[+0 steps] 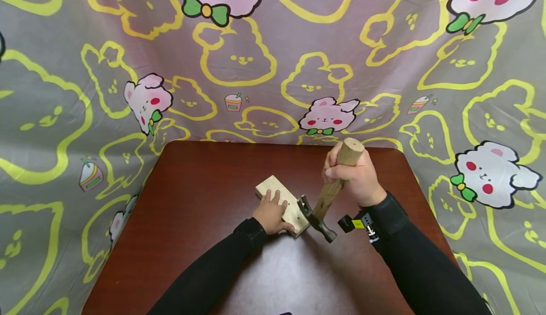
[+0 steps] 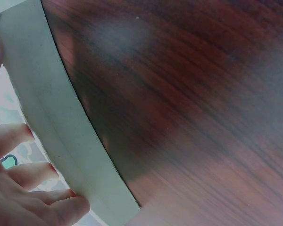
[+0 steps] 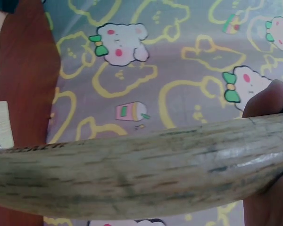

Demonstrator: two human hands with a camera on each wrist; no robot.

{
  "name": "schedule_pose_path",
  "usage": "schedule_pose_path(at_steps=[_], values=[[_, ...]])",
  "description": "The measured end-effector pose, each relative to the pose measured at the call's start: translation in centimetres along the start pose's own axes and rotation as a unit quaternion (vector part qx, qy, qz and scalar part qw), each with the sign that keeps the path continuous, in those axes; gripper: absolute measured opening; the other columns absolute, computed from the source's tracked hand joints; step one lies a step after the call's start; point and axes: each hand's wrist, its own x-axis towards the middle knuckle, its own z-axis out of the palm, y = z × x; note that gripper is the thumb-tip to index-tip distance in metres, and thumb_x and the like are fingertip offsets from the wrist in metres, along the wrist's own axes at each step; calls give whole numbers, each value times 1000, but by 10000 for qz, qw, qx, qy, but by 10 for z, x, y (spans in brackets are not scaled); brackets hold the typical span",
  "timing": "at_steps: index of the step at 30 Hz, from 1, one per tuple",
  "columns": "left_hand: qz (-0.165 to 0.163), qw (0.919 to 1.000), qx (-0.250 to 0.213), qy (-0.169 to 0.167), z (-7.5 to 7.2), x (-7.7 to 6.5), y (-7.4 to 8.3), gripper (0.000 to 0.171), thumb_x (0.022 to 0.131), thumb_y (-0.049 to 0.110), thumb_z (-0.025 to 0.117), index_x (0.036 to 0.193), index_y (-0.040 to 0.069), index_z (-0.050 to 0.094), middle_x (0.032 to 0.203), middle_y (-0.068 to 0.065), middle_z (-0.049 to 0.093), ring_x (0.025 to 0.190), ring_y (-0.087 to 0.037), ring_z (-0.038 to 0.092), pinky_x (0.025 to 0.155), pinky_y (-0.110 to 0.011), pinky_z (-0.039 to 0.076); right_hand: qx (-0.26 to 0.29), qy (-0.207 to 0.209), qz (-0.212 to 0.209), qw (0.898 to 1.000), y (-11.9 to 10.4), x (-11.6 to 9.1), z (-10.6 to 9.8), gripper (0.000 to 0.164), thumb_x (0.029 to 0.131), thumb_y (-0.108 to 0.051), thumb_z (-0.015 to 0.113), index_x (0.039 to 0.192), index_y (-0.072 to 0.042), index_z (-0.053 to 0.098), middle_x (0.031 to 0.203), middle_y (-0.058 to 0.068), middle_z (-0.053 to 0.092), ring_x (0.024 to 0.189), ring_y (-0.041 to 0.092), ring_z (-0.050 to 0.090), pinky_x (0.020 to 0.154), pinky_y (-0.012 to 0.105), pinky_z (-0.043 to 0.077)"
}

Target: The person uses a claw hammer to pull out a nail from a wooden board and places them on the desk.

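Note:
A pale wooden block (image 1: pixel 273 183) lies at a slant on the brown table. My left hand (image 1: pixel 271 214) rests on it, fingers spread over its top and the thumb near its front end. The left wrist view shows the block's side face (image 2: pixel 61 117) with fingers (image 2: pixel 33 174) along its upper edge. My right hand (image 1: pixel 356 175) grips a claw hammer (image 1: pixel 328 199) by its wooden handle, butt end up. The hammer's claw overlaps the block's right edge in the head view, its striking face pointing down toward the front. Close up, the handle (image 3: pixel 132 174) fills the right wrist view.
The brown table (image 1: pixel 192 201) has a glossy top, with a bright reflection at the front. A patterned cloth (image 1: pixel 264 68) hangs behind the table and along both sides. A small device (image 1: pixel 358 222) is strapped at the right wrist.

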Motion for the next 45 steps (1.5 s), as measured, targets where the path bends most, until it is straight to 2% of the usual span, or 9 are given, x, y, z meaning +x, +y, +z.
schedule_pose_path(at_steps=[15, 21, 23, 25, 29, 33, 37, 40, 45], values=[[-74, 9993, -369, 31, 5, -4, 1, 91, 80, 74, 62, 141, 7, 57, 151, -28, 35, 139, -53, 26, 112, -57, 26, 888, -602, -649, 9921, -38, 9, 2, 25, 72, 27, 38, 79, 5, 48, 63, 14, 48, 51, 29, 44, 47, 44, 39], [16, 9922, -1236, 153, -1, -5, -7, 79, 90, 63, 61, 145, 7, 52, 152, -28, 35, 142, -50, 23, 113, -56, 22, 1073, -714, -712, 9891, -53, 10, 5, 26, 72, 27, 36, 79, 5, 48, 64, 13, 47, 51, 29, 43, 46, 43, 37], [227, 9816, -1842, 438, -10, -7, -9, 75, 92, 54, 63, 147, 5, 49, 151, -27, 37, 142, -46, 26, 114, -53, 23, 1128, -815, -739, 9875, -56, 10, 5, 26, 72, 26, 35, 79, 4, 48, 63, 13, 46, 50, 29, 41, 45, 43, 36], [470, 9626, -2544, 801, -23, -10, -9, 72, 93, 46, 66, 149, 4, 46, 151, -22, 41, 141, -40, 31, 113, -51, 27, 1121, -906, -765, 9866, -60, 10, 5, 27, 73, 26, 34, 80, 4, 47, 63, 13, 45, 50, 29, 41, 46, 43, 36], [986, 9029, -3997, 1239, -53, -17, 0, 75, 92, 34, 71, 155, 11, 37, 149, -7, 48, 139, -25, 40, 110, -46, 34, 1139, -995, -821, 9851, -65, 10, 5, 27, 72, 26, 33, 80, 4, 47, 63, 13, 45, 50, 29, 41, 47, 43, 37], [1236, 8682, -4627, 1298, -71, -19, 9, 81, 91, 30, 72, 159, 22, 28, 144, 0, 54, 134, -15, 45, 108, -45, 37, 1177, -1007, -879, 9840, -68, 10, 6, 26, 71, 26, 34, 80, 4, 46, 62, 13, 44, 50, 29, 41, 47, 42, 37], [1299, 8581, -4781, 1352, -78, -21, 14, 83, 90, 22, 74, 159, 19, 28, 131, -8, 63, 116, -16, 61, 101, -43, 45, 1202, -1016, -871, 9837, -71, 10, 7, 26, 71, 26, 34, 79, 4, 46, 61, 13, 44, 49, 29, 41, 47, 43, 37], [1313, 8608, -4696, 1460, -80, -23, 16, 81, 88, 20, 73, 158, 16, 31, 117, -10, 70, 108, -18, 65, 98, -42, 47, 1178, -948, -875, 9846, -74, 10, 7, 26, 70, 25, 34, 79, 4, 46, 60, 14, 45, 48, 29, 41, 46, 43, 38], [1385, 8684, -4409, 1798, -82, -24, 19, 81, 86, 14, 72, 157, 12, 32, 107, -6, 74, 116, -21, 62, 100, -43, 46, 1193, -882, -885, 9850, -77, 10, 7, 26, 71, 25, 33, 79, 4, 48, 61, 14, 47, 48, 28, 42, 46, 42, 38]])
